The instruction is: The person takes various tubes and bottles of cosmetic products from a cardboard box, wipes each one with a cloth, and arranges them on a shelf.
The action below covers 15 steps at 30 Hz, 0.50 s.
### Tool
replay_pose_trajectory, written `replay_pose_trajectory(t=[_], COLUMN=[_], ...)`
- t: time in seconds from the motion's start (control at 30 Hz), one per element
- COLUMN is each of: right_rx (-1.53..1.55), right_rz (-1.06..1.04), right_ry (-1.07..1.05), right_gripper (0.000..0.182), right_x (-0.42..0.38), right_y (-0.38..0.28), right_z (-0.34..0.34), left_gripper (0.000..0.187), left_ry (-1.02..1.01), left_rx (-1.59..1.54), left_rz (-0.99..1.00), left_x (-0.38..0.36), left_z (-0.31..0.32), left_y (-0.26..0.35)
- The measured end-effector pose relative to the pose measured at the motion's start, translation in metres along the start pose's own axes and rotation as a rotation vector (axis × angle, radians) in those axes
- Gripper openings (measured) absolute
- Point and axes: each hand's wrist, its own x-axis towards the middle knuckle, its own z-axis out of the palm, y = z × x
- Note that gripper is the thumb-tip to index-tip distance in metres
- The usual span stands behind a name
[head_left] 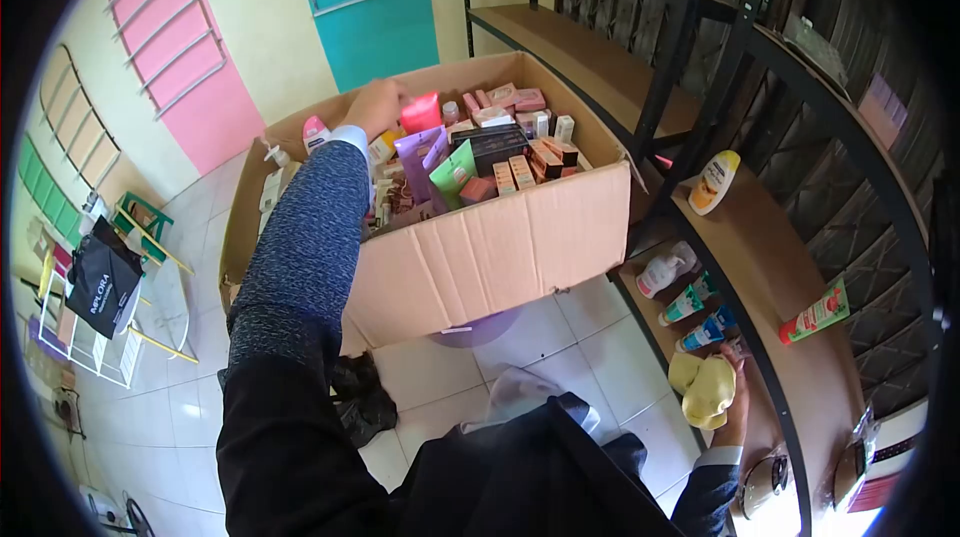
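My left hand (378,107) reaches over the large cardboard box (490,277), its fingers closed at the edge of a bright pink-red pack (422,114). Purple tubes (423,159), a green tube (454,173), a dark box (490,145) and several small cartons (513,174) crowd the inside of the box. Down at the right, my right hand (738,399) grips a crumpled yellow cloth (705,392) beside the lower shelf. Close by on that shelf are a blue tube (706,329), a teal tube (682,306) and a white pump bottle (660,274).
The dark metal rack (690,47) with brown shelves runs along the right. A yellow-white bottle (714,183) and a green-red tube (813,313) sit on its middle shelf. At the left, a black bag (103,282) rests on a white rack. A black plastic bag (362,402) lies on the tiles.
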Motion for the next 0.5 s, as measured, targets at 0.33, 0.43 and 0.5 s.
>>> replay_pose_trajectory(t=[0.33,0.43,0.5], right_rx=[0.255,0.288,0.214], right_rz=[-0.22,-0.404,-0.532], right_ry=[-0.132,-0.231,-0.317], right_gripper=[0.055,0.06,0.063], right_x=[-0.001,-0.011,-0.016], right_y=[-0.044,-0.069,-0.069], right_z=[0.045,0.091,0.117], left_gripper=[0.019,0.02,0.018], left_ry=[0.677,0.616,0.5], left_rx=[0.03,-0.298,-0.418], left_rz=[0.434,0.61,0.554], left_x=[-0.038,-0.054,-0.081], left_z=[-0.105,-0.093,-0.057], left_y=[0.153,0.21,0.257])
